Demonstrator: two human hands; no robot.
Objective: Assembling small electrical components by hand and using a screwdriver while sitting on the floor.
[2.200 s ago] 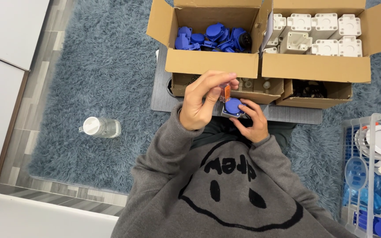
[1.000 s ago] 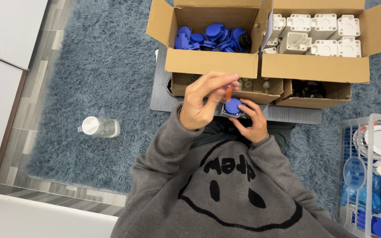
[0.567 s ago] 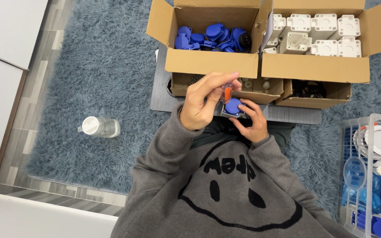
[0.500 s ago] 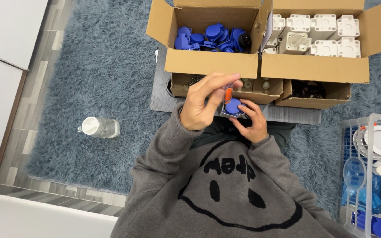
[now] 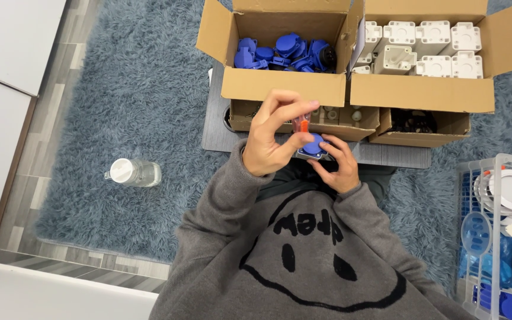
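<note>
My left hand (image 5: 268, 142) is raised in front of my chest, its fingers pinched on a small orange-handled tool (image 5: 301, 124) that points down. Just below it, my right hand (image 5: 340, 167) cups a round blue socket part (image 5: 313, 145) on a dark base. The tool's tip meets the top of the blue part. Both hands hover over the near edge of a dark grey board (image 5: 220, 127), close to my grey sweater.
An open cardboard box (image 5: 282, 89) of blue socket parts (image 5: 285, 50) stands ahead, with a box of white housings (image 5: 422, 47) to its right and lower boxes in front. A plastic bottle (image 5: 134, 172) lies on the blue rug at left. A wire basket (image 5: 499, 237) sits at right.
Both hands stay in the same place. Only the left fingers shift slightly on the orange tool.
</note>
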